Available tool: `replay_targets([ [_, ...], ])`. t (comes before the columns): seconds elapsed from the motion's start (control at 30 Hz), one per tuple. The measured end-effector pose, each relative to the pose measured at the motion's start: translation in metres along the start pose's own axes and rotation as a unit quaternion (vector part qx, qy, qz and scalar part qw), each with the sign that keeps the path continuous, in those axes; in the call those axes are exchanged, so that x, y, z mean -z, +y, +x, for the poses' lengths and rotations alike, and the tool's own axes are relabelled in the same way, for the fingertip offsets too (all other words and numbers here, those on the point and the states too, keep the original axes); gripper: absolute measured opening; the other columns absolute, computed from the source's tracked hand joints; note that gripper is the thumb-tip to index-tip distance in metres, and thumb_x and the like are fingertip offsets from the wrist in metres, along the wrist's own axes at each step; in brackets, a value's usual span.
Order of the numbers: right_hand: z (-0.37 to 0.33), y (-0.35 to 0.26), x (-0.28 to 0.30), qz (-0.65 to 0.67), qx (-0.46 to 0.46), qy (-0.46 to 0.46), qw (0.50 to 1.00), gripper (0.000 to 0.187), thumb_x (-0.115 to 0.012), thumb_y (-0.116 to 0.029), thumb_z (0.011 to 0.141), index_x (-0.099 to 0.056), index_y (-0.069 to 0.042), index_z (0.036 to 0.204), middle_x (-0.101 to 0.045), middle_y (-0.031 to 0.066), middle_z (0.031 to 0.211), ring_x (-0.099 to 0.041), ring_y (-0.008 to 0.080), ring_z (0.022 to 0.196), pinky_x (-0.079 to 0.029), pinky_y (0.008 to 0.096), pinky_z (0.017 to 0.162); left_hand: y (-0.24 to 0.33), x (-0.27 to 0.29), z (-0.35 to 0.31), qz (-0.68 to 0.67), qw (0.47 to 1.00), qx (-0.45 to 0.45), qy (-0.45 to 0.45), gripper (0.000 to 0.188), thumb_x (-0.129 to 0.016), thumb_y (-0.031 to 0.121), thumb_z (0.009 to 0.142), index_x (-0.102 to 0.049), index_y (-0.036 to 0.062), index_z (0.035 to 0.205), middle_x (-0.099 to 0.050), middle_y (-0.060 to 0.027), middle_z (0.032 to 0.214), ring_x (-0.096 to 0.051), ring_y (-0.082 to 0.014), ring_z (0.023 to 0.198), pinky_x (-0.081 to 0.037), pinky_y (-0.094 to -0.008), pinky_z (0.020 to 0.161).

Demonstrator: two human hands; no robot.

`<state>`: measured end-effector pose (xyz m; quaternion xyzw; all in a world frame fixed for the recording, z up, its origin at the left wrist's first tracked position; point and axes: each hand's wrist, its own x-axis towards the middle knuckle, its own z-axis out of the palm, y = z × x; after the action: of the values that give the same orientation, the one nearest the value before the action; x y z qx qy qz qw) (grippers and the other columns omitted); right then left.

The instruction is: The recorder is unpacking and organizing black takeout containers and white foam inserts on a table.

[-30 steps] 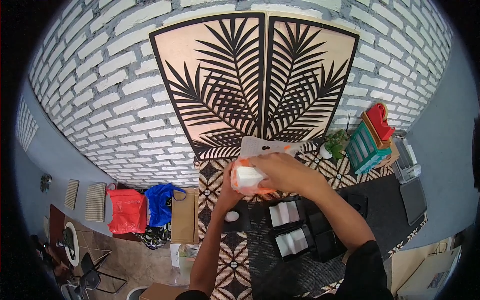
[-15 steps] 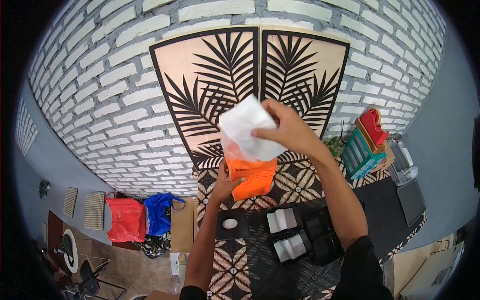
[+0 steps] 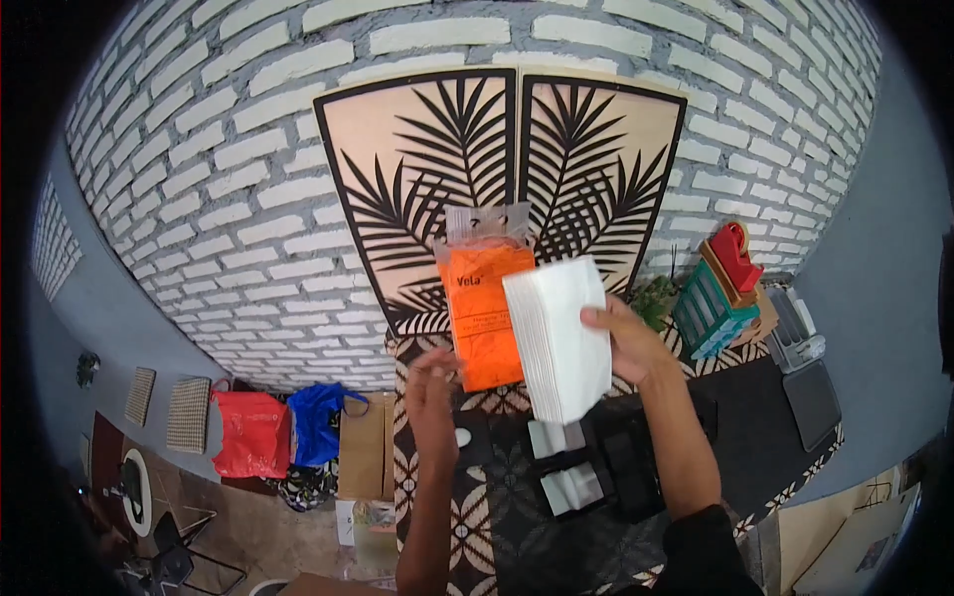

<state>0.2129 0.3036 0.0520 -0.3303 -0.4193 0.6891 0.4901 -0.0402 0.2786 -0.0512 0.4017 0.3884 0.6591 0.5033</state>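
Observation:
A thick stack of folded white paper napkins (image 3: pixel 564 343) is in my right hand (image 3: pixel 628 343), with the thumb across its front and the stack tilted, its layered edge to the left. Behind it an orange packet with a clear plastic top (image 3: pixel 485 313) stands upright, and the stack hides part of its right side. Close to the packet's lower left edge is my left hand (image 3: pixel 432 402), a little blurred, with its fingers loosely bent and apart and nothing visible in them. Below the stack are black holders with pale napkins (image 3: pixel 571 487), partly covered by it.
A black box with an oval opening (image 3: pixel 475 439) lies beside my left forearm. On the right stand a teal drawer unit (image 3: pixel 711 308), a red tape dispenser (image 3: pixel 733 256) and a grey tray (image 3: pixel 812 405). Palm-patterned panels (image 3: pixel 427 189) lean on the brick wall.
My right hand has drawn the napkin stack out of the packet, down and to the right. My left hand has come off the packet and moved slightly left and down.

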Motion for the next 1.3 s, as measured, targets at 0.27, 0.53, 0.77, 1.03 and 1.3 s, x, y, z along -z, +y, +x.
replay_targets([
  [0.27, -0.079, 0.127, 0.011, 0.055, -0.180, 0.027, 0.982, 0.047, -0.072, -0.016, 0.087, -0.054, 0.002, 0.127, -0.067, 0.0107, 0.114, -0.068, 0.0200, 0.096, -0.056, 0.0335, 0.087, -0.011, -0.012, -0.109, -0.133, 0.949, 0.254, -0.133, 0.061, -0.038, 0.050, 0.102, -0.037, 0.0038, 0.142, -0.050, -0.0103, 0.134, -0.047, -0.0233, 0.127, -0.039, -0.0420, 0.104],
  [0.53, -0.177, 0.209, 0.002, -0.250, -0.154, 0.040, 0.955, 0.069, -0.072, -0.039, 0.088, -0.046, 0.001, 0.139, -0.040, 0.0201, 0.144, -0.044, 0.0266, 0.129, -0.040, 0.0363, 0.102, -0.045, 0.009, -0.207, -0.103, 0.926, 0.360, -0.053, 0.054, -0.062, -0.001, 0.089, -0.037, 0.0038, 0.137, -0.052, -0.0122, 0.130, -0.056, -0.0227, 0.119, -0.049, -0.0381, 0.098],
  [0.77, -0.261, 0.255, -0.008, 0.138, -0.058, 0.190, 0.970, 0.075, -0.063, -0.020, 0.095, -0.018, -0.011, 0.153, -0.027, 0.0168, 0.153, -0.029, 0.0274, 0.141, -0.026, 0.0392, 0.115, -0.062, 0.014, -0.253, -0.270, 0.909, 0.316, 0.007, 0.054, -0.060, 0.006, 0.090, -0.037, 0.0047, 0.139, -0.052, -0.0131, 0.131, -0.054, -0.0256, 0.121, -0.049, -0.0411, 0.099],
  [1.03, -0.286, 0.265, -0.006, 0.389, -0.071, 0.130, 0.909, 0.068, -0.071, -0.028, 0.089, -0.037, -0.010, 0.145, -0.050, 0.0119, 0.138, -0.048, 0.0271, 0.128, -0.041, 0.0452, 0.107, -0.064, 0.000, -0.278, -0.259, 0.934, 0.246, -0.016, 0.051, -0.059, 0.012, 0.094, -0.037, 0.0040, 0.140, -0.051, -0.0121, 0.132, -0.050, -0.0260, 0.126, -0.045, -0.0430, 0.105],
  [1.3, -0.297, 0.251, 0.011, 0.212, -0.037, 0.270, 0.938, 0.048, -0.057, -0.029, 0.096, -0.045, -0.005, 0.136, -0.057, 0.0140, 0.128, -0.056, 0.0270, 0.117, -0.047, 0.0443, 0.098, -0.084, -0.021, -0.278, -0.112, 0.949, 0.293, 0.027, 0.033, -0.059, 0.020, 0.097, -0.049, 0.0044, 0.124, -0.056, -0.0098, 0.122, -0.054, -0.0223, 0.118, -0.046, -0.0390, 0.102],
])
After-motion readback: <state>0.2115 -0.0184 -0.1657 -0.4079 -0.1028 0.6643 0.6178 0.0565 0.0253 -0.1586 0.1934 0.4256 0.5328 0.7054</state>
